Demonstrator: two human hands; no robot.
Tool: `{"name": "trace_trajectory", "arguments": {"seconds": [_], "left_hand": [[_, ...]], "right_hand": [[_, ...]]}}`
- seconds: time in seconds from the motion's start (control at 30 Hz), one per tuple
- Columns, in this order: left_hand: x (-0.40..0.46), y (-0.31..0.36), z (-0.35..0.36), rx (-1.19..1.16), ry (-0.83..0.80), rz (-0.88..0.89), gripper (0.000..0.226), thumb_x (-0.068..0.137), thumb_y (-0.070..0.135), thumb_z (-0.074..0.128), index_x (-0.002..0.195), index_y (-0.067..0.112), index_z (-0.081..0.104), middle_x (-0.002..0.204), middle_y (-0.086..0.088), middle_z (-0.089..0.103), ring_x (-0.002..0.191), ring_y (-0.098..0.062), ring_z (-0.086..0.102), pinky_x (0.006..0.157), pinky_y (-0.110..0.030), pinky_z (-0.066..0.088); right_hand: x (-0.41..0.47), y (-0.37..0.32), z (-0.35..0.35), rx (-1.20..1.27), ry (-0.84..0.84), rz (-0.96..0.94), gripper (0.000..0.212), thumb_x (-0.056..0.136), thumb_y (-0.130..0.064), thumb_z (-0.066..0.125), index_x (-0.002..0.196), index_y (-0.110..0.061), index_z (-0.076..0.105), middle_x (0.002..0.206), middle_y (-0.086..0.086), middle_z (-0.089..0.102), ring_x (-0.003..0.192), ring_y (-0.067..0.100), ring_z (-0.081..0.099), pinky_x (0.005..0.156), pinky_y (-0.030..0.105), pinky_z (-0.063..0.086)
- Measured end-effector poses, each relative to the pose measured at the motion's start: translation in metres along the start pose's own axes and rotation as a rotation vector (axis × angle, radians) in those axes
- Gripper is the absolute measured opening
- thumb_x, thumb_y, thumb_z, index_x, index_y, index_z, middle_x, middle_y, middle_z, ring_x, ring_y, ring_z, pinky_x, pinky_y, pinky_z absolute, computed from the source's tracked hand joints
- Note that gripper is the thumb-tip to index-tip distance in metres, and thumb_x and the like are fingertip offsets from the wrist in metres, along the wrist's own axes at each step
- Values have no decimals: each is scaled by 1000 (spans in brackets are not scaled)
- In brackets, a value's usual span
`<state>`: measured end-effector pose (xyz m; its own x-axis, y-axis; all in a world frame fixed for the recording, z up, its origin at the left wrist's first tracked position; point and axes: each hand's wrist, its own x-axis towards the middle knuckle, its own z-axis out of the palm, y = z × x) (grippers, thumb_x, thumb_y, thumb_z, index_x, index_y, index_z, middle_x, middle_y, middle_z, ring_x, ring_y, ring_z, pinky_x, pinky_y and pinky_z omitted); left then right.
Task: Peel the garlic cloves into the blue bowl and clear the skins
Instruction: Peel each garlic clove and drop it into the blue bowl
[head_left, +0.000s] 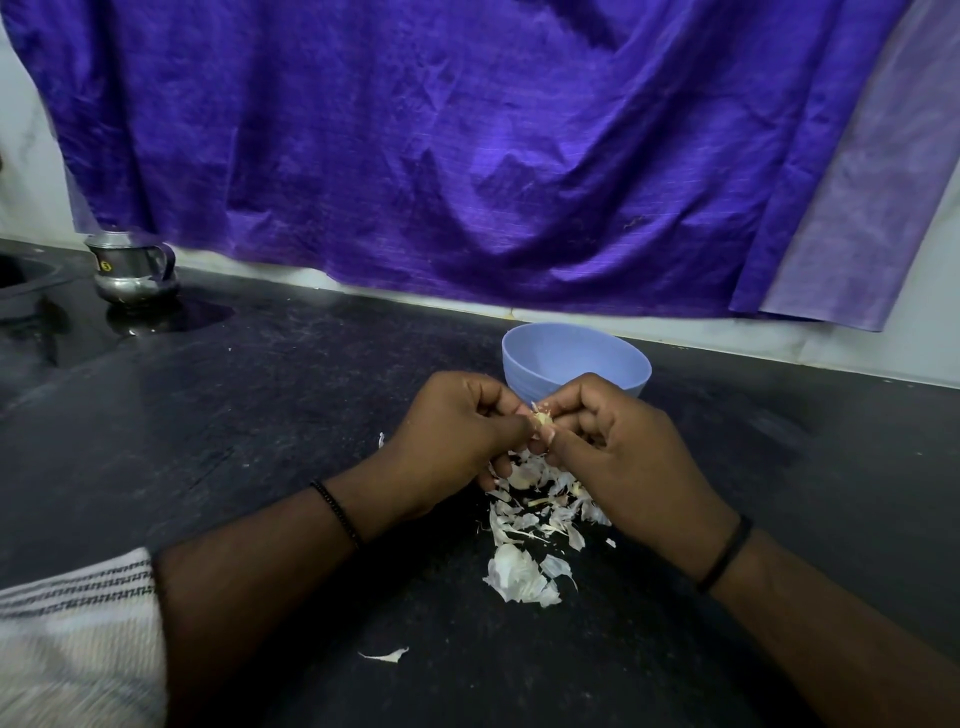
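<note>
A small garlic clove (540, 419) is pinched between the fingertips of my left hand (457, 431) and my right hand (618, 447), just above the black counter. Both hands curl around it, so most of the clove is hidden. Right behind the hands stands the blue bowl (618, 358); its inside is only partly visible and I cannot tell what it holds. A heap of white garlic skins (530, 530) lies on the counter beneath and in front of my hands, and one stray flake (387, 656) lies nearer to me.
A steel jug (132, 270) stands at the back left, beside a sink edge (21, 280). A purple cloth (467, 156) hangs over the wall behind the black counter (260, 415). A striped towel (72, 639) lies at the lower left.
</note>
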<state>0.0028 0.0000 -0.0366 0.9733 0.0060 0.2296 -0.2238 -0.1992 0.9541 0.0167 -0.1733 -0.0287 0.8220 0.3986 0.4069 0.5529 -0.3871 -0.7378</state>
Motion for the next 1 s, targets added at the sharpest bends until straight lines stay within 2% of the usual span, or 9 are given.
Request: {"name": "trace_trajectory", "arguments": {"seconds": [0.17, 0.3, 0.43, 0.53, 0.6, 0.77, 0.9, 1.0], "left_hand": [[0, 0, 1, 9, 22, -6, 6, 89, 3, 67, 86, -2, 70, 75, -11, 74, 50, -20, 57, 43, -26, 48], [1, -1, 1, 25, 35, 1, 8, 90, 4, 67, 86, -2, 69, 73, -15, 72, 49, -18, 58, 42, -26, 48], [1, -2, 1, 33, 31, 3, 7, 90, 4, 68, 86, -2, 69, 69, -14, 68, 48, -16, 59, 43, -27, 49], [1, -2, 1, 33, 25, 13, 8, 90, 4, 67, 84, 0, 69, 60, -2, 67, 48, -16, 58, 42, -26, 48], [2, -2, 1, 33, 22, 17, 9, 90, 4, 67, 82, 2, 69, 57, 1, 66, 48, -16, 57, 42, -26, 48], [1, -3, 1, 85, 15, 31, 9, 90, 6, 67, 82, 5, 70, 64, -5, 67, 51, -17, 60, 43, -27, 48], [2, -3, 1, 122, 12, 43, 7, 91, 9, 68, 85, 5, 70, 74, -17, 69, 53, -18, 61, 44, -27, 49], [2, -3, 1, 123, 10, 42, 9, 90, 12, 69, 85, 5, 70, 72, -15, 68, 53, -18, 61, 45, -27, 49]], "right_hand": [[-1, 0, 0, -19, -2, -15, 8, 95, -15, 63, 100, -21, 64, 81, -12, 75, 76, 3, 71, 74, 34, 58], [0, 2, 2, -58, 8, -7, 12, 96, -12, 60, 102, -22, 63, 80, -14, 74, 75, 2, 69, 73, 30, 56], [1, 4, 2, 21, 17, 37, 18, 96, -7, 57, 101, -22, 65, 80, -8, 75, 75, 4, 70, 74, 31, 58], [0, 4, 2, 60, -6, 22, 11, 95, -16, 64, 103, -23, 66, 83, -4, 74, 77, 10, 71, 74, 33, 59], [1, 5, 2, 61, -1, 13, 12, 92, -18, 69, 102, -23, 67, 82, -3, 73, 76, 7, 70, 72, 24, 57], [1, 5, 1, 11, 34, -21, 13, 90, -13, 72, 99, -22, 69, 78, -4, 72, 69, 2, 66, 63, 12, 50], [1, 6, 3, -40, 37, -50, 12, 91, -12, 69, 100, -20, 68, 78, -6, 71, 68, 1, 66, 60, 12, 48], [0, 6, 2, -56, 45, -56, 12, 92, -11, 66, 99, -21, 68, 76, -6, 71, 65, 1, 64, 57, 12, 46]]}}
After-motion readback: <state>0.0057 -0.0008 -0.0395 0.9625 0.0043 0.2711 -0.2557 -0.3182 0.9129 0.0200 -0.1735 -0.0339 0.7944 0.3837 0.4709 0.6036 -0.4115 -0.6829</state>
